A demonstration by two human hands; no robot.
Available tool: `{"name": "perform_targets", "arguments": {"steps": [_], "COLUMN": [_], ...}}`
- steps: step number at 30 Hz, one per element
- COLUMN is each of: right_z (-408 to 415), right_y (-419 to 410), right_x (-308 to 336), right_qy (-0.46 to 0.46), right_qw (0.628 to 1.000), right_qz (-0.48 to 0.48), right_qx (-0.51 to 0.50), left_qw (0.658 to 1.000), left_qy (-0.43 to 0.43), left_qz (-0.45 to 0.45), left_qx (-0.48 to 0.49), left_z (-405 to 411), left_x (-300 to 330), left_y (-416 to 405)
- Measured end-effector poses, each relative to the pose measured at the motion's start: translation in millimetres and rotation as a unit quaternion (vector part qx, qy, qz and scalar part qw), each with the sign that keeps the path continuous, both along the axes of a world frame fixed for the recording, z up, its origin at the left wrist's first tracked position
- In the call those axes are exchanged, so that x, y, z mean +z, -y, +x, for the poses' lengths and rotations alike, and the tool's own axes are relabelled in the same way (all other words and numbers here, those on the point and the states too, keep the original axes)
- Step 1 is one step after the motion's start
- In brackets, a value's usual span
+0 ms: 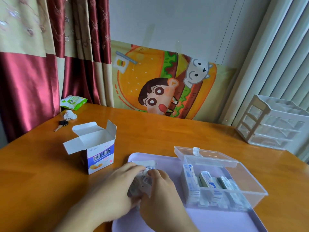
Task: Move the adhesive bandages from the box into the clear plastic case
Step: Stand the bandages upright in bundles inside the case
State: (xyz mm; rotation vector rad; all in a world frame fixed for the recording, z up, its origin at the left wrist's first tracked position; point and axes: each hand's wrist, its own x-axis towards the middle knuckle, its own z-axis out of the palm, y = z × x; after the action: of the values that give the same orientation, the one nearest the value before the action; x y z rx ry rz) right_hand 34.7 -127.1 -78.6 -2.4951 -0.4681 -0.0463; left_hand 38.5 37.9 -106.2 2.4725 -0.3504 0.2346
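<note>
- Fingers of the left hand (117, 185) are curled down over a loose pile of small white-and-blue wrapped adhesive bandages (143, 179), gripping it from the left side.
- Fingers of the right hand (160, 195) are bent as well and press on the same pile from the right, so both hands hold the bandages together; the fingertips nearly meet on top of it.
- This pile lies on a flat lilac plastic tray (217, 220), on its left part, and a few bandage ends stick out beyond the fingers.
- More wrapped bandages (206, 180) stand already in a clear plastic case with a hinged lid (247, 185), which sits on the right part of the tray; the lid is open and leans back.
- An open white cardboard box with blue and pink print (100, 156) stands upright on the orange wooden desk (167, 136), just left of the tray, its flaps spread.
- Near the far left edge of the desk are a green wet-wipe pack (73, 102) and a key (61, 124); a white small drawer unit (274, 121) stands at the far right.
</note>
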Motion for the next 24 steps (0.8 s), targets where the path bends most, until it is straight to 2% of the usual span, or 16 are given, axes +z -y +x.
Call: {"name": "perform_targets", "arguments": {"steps": [5, 11, 19, 20, 22, 24], "right_z": [9.3, 6.7, 6.7, 7.7, 3.7, 0.3], "right_y": [2.6, 3.4, 12.5, 13.7, 12.8, 10.4], "right_x": [-10.1, -5.1, -10.2, -15.7, -12.1, -11.2], "right_qy": [0.051, 0.208, 0.085, 0.096, 0.120, 0.129], "right_qw": [0.997, 0.977, 0.987, 0.983, 0.981, 0.986], "right_qz": [-0.043, -0.032, -0.131, -0.149, -0.141, -0.086], "right_qx": [0.033, -0.036, -0.039, -0.042, -0.056, -0.067], "left_qw": [0.999, 0.996, 0.991, 0.991, 0.990, 0.990], "left_qy": [0.007, 0.003, -0.022, -0.023, -0.015, 0.002], "left_qz": [0.016, 0.015, 0.094, 0.100, 0.109, 0.113], "left_qx": [0.028, 0.089, 0.089, 0.085, 0.083, 0.081], "left_z": [0.5, 3.5, 1.6, 1.1, -0.2, -1.3], "left_x": [1.4, -1.9, -3.5, -3.2, -2.9, -2.8], "left_y": [0.1, 1.1, 10.2, 11.4, 12.3, 12.5]}}
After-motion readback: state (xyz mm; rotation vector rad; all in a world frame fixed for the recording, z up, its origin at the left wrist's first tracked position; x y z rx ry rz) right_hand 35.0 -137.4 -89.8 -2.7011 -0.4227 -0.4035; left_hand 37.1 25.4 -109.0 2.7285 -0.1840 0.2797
